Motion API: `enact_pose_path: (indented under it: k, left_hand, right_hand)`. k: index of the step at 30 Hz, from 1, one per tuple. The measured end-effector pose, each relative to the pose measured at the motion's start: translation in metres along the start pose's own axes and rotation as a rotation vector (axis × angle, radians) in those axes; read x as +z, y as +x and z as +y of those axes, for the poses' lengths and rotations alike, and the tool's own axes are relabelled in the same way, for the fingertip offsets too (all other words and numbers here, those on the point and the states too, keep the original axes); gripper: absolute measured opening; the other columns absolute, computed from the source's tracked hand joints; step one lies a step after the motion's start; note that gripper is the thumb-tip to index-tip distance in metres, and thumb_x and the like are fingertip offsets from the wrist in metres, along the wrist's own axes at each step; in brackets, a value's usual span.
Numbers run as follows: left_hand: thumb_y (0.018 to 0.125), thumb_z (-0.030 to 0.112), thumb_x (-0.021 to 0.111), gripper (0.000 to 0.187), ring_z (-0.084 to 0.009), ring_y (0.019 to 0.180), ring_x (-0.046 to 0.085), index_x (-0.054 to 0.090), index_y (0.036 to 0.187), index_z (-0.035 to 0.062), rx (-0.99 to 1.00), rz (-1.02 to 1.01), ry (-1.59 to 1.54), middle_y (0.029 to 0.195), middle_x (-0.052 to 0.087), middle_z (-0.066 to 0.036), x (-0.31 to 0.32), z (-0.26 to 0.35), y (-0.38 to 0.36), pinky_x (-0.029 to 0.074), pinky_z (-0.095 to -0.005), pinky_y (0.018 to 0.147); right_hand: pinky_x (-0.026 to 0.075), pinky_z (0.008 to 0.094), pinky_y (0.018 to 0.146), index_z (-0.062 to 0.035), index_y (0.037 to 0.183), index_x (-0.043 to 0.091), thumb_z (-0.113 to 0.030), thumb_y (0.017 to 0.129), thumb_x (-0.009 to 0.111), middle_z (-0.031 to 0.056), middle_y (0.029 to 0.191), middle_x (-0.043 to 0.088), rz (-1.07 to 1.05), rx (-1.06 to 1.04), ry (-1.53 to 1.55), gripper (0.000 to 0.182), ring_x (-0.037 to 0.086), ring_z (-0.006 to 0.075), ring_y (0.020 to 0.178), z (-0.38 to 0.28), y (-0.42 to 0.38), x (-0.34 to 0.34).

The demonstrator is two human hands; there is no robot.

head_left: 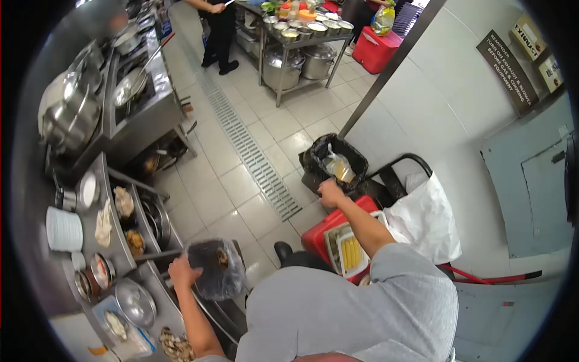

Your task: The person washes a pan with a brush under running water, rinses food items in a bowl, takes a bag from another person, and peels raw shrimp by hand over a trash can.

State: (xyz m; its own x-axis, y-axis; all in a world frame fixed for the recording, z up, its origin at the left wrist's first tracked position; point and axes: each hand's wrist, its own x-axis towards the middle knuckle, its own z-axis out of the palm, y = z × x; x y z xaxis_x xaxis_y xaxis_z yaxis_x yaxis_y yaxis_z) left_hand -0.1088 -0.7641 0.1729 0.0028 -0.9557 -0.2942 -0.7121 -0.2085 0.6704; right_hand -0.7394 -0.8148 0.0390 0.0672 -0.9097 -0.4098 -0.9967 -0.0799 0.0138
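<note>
Left hand [184,273] beside the clear-lined bin [223,288], lower left of centre, right hand [330,193] at the black-lined bin's [312,159] near edge, right of centre, whether either grips anything unclear.

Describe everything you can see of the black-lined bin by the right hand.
The bin is open-topped, with a dark, glossy, crumpled liner, apparently plastic, folded outward around the opening. Inside lies a clear plastic bag with pale and tan contents I can't identify. The bin looks upright, beside the white wall and just beyond the red container. The right hand is at its near edge; whether it touches the liner is unclear. Its base is hard to make out.
</note>
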Motion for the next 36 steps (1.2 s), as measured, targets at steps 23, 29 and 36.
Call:
enact_pose_path:
  k: [23,29,36]
  left_hand:
    - [0.084,0.017,0.073,0.048,-0.0167,0.079,0.067,0.059,0.125,-0.0038,0.604,-0.451,0.031,0.091,0.071,-0.012,0.098,0.461,0.553,0.053,-0.0285,0.074]
    - [0.087,0.02,0.073,0.048,-0.0188,0.085,0.069,0.059,0.125,-0.0035,0.853,-0.72,0.08,0.098,0.071,-0.014,0.228,0.649,0.639,0.056,-0.0309,0.078]
    - [0.086,0.017,0.076,0.044,-0.0185,0.087,0.069,0.061,0.122,-0.0009,0.777,-0.93,0.015,0.099,0.071,-0.012,0.346,0.763,0.709,0.055,-0.0321,0.08]
  right_hand:
    - [0.046,0.0403,0.103,0.0015,0.131,0.057,-0.039,0.075,0.079,0.0246,0.127,0.062,0.385,0.759,0.79,0.072,0.058,0.0369,0.121,0.273,0.277,-0.21]
    - [0.047,0.0413,0.102,0.0031,0.129,0.059,-0.038,0.077,0.077,0.0231,0.129,0.062,0.322,0.946,0.926,0.069,0.059,0.035,0.122,0.386,0.372,-0.207]
    - [0.053,0.0398,0.092,0.0054,0.114,0.066,-0.043,0.078,0.076,0.0246,0.115,0.067,0.135,1.077,1.085,0.061,0.066,0.0367,0.107,0.535,0.471,-0.203]
